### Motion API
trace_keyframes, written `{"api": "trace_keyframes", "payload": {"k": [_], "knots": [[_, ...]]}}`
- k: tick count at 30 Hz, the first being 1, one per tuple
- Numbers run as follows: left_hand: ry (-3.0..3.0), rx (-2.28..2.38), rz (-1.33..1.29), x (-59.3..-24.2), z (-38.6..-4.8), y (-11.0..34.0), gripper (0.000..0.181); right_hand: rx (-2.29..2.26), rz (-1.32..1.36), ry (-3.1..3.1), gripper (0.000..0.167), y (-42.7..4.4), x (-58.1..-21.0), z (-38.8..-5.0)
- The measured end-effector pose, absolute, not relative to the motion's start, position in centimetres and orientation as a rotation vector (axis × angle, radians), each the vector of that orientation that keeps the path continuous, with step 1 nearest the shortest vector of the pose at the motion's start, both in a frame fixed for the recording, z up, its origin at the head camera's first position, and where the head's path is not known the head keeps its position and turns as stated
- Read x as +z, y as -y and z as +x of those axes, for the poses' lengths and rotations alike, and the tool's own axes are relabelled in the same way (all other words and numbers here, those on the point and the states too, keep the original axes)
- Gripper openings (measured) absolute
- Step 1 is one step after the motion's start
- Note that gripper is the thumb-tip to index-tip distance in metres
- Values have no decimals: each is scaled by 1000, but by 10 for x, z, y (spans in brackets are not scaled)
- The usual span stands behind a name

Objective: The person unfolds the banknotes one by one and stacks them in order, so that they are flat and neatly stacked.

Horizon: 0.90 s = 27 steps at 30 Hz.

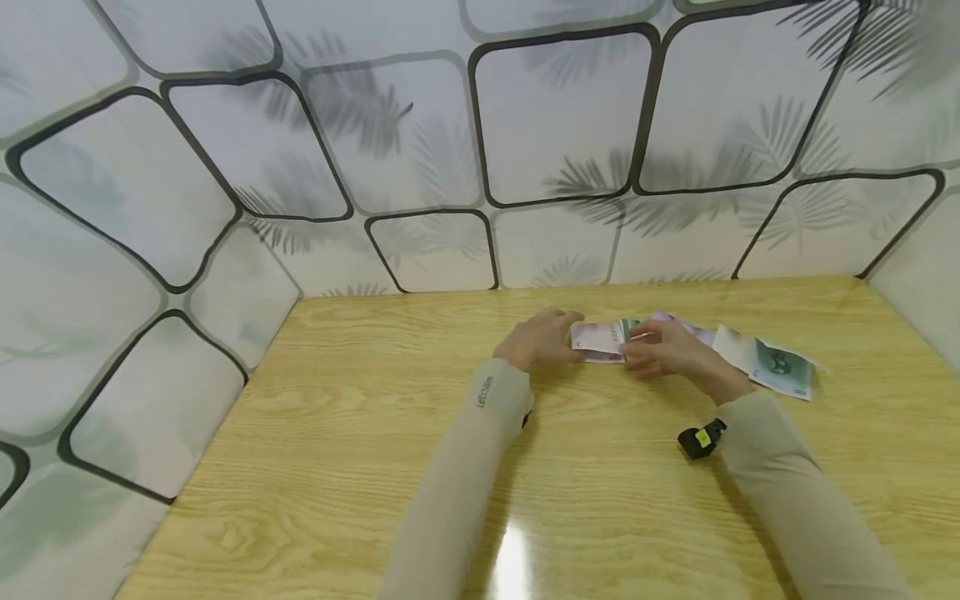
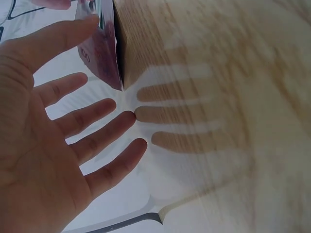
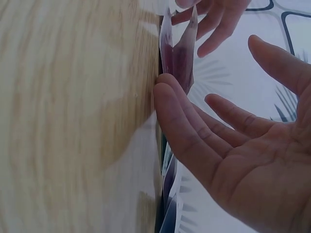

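Note:
A pinkish folded or stacked group of banknotes (image 1: 597, 336) lies on the table between the two hands. My left hand (image 1: 542, 340) is at its left end; in the left wrist view its fingers are spread and straight, and the thumb touches or nearly touches the pink banknote (image 2: 101, 56). At the right end is my right hand (image 1: 671, 354), its fingers extended and the thumb apart in the right wrist view, with fingertips beside the raised pink banknote (image 3: 184, 65). A green banknote (image 1: 782, 369) and a purple banknote (image 1: 697, 332) lie to the right, partly overlapped by others.
The wooden table (image 1: 337, 467) extends towards the person on both sides of the arms. A patterned wall (image 1: 562, 117) with leaf prints stands right behind the table's far edge. A small black device (image 1: 701, 439) sits at the right wrist.

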<state>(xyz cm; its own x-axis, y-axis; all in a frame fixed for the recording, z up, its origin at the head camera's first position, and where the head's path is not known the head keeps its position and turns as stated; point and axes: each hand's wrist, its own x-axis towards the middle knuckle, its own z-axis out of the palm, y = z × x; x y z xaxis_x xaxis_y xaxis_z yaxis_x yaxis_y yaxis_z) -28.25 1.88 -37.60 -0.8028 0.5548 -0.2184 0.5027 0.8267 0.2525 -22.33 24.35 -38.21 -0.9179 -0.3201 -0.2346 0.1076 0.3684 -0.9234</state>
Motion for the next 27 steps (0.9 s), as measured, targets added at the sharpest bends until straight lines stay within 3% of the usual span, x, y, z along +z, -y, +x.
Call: {"api": "trace_keyframes", "payload": {"k": [12, 27], "knots": [[-2766, 276, 842, -376, -279, -24, 40, -1572, -215, -2235, 62, -240, -384, -224], [-3045, 694, 913, -374, -281, -8, 23, -1555, -299, -2240, 61, -241, -383, -226]]}}
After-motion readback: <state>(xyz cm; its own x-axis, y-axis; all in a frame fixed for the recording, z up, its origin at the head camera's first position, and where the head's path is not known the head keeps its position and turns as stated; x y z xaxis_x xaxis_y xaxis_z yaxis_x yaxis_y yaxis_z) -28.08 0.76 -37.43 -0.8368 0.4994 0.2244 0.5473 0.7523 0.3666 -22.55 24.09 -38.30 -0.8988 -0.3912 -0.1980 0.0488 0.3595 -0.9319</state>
